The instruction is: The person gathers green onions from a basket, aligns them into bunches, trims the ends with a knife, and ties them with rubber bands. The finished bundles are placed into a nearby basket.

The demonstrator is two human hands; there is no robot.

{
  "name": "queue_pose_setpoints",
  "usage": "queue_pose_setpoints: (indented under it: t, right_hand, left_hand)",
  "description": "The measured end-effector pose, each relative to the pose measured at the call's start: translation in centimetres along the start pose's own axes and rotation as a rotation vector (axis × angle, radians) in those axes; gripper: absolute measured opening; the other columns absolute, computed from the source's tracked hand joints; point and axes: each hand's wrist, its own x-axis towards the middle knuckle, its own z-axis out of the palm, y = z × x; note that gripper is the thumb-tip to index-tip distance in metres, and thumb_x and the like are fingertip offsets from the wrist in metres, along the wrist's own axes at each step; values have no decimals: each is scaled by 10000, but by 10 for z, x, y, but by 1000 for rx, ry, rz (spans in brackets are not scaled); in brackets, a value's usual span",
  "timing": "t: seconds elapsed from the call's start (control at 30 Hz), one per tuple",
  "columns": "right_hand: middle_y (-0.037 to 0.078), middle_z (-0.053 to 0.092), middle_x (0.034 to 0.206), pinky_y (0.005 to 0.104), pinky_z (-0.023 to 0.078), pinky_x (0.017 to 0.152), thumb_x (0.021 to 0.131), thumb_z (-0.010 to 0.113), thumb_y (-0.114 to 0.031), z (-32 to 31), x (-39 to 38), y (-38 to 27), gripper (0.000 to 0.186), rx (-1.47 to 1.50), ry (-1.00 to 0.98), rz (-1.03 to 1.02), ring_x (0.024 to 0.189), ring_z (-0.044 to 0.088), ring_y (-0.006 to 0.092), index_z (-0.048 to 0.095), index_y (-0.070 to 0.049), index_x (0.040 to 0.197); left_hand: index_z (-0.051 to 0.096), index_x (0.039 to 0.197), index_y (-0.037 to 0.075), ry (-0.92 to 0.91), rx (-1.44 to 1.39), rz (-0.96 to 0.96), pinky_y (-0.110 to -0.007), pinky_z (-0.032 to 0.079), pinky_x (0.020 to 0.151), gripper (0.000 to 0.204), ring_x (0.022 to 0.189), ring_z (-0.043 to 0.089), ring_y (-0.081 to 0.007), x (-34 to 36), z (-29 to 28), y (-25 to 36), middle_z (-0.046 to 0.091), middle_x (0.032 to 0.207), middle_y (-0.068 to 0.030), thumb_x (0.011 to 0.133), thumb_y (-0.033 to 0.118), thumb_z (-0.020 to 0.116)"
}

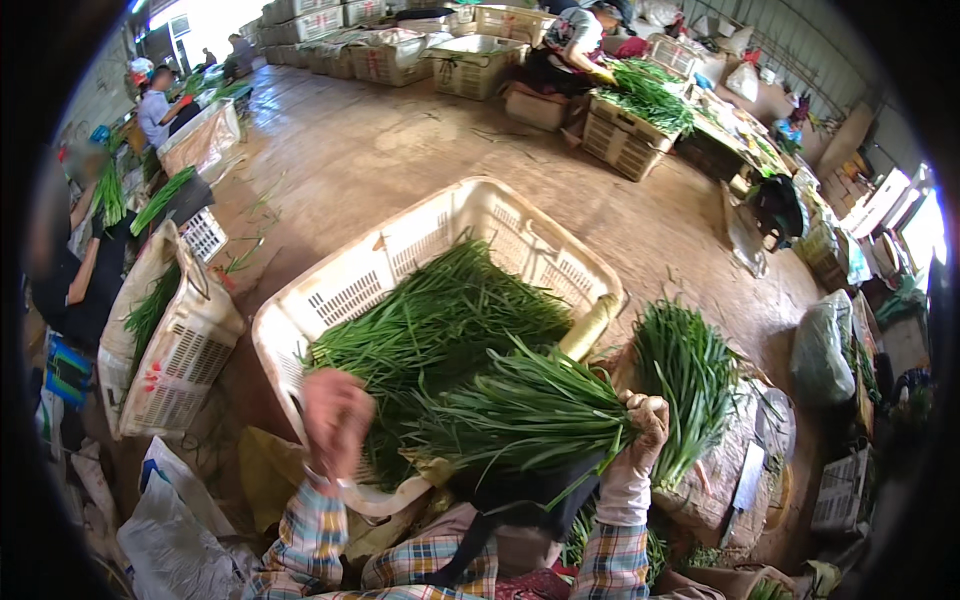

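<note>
My right hand (645, 425) is closed around the stem ends of a bunch of Chinese chives (530, 405), whose leaves fan out to the left over the near side of a large white plastic crate (400, 245). Loose chives (450, 300) lie in a heap inside that crate. Above its near left rim is my left hand (338, 420), smeared by motion, so its fingers do not show clearly. Right of my right hand, a second bunch of chives (685, 375) rests on a wrapped block (715, 500), where a broad-bladed knife (745, 480) also lies.
A person at the left holds greens beside a lined crate (180, 350). Another person bends over a crate heaped with greens (645, 95) at the back right. Stacked crates (390, 60) line the back. White plastic sacks (180, 520) lie at my near left.
</note>
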Motion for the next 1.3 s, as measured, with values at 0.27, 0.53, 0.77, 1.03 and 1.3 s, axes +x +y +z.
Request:
queue_pose_setpoints:
  t: [0.27, 0.53, 0.77, 1.03, 1.3]
  right_hand:
    - [77, 542, 763, 376, 455, 844, 767, 592, -75, -2, -31, -61, 90, 1, 111, -58, 783, 541, 208, 508, -46, 753]
    - [32, 421, 741, 328, 402, 830, 738, 587, -80, -37, -122, -99, 193, -65, 237, -67, 850, 458, 178, 396, -101, 728]
    - [168, 565, 1168, 425, 417, 957, 790, 632, -155, -70, -120, -182, 332, -349, 177, 174, 1099, 534, 271, 579, 34, 1058]
    - [154, 399, 1415, 368, 259, 1099, 615, 878, -232, -138, -94, -197, 1130, -277, -165, 431, 1346, 327, 261, 176, -22, 1475]
    - [101, 578, 1177, 422, 537, 852, 788, 709, -154, -170, -114, -180, 580, -139, 368, -68, 1016, 603, 260, 456, -64, 1302]
  left_hand:
    - [239, 1475, 117, -1112, -1166, -982, -445, 316, 1069, 974, 1350, 324, -251, -117, 173, -22, 309, 1490, -92, 758, 702, 543]
    - [425, 1364, 81, -794, -1304, -1183, -427, 413, 1027, 687, 1168, 543, -253, -109, 240, -18, 560, 1273, -110, 834, 448, 662]
    - [459, 1331, 25, -997, -858, -1060, -371, 508, 907, 568, 1012, 626, -228, -114, 271, 2, 633, 1128, -90, 816, 151, 661]
    - [566, 1186, 33, -1217, -439, -72, -336, 462, 932, 549, 1018, 604, -205, -197, 310, -7, 639, 1115, -100, 726, 231, 791]
    - [502, 1228, 48, -1509, 412, 630, -427, 447, 861, 657, 1026, 577, -352, -243, 345, 5, 561, 1163, -200, 684, 333, 734]
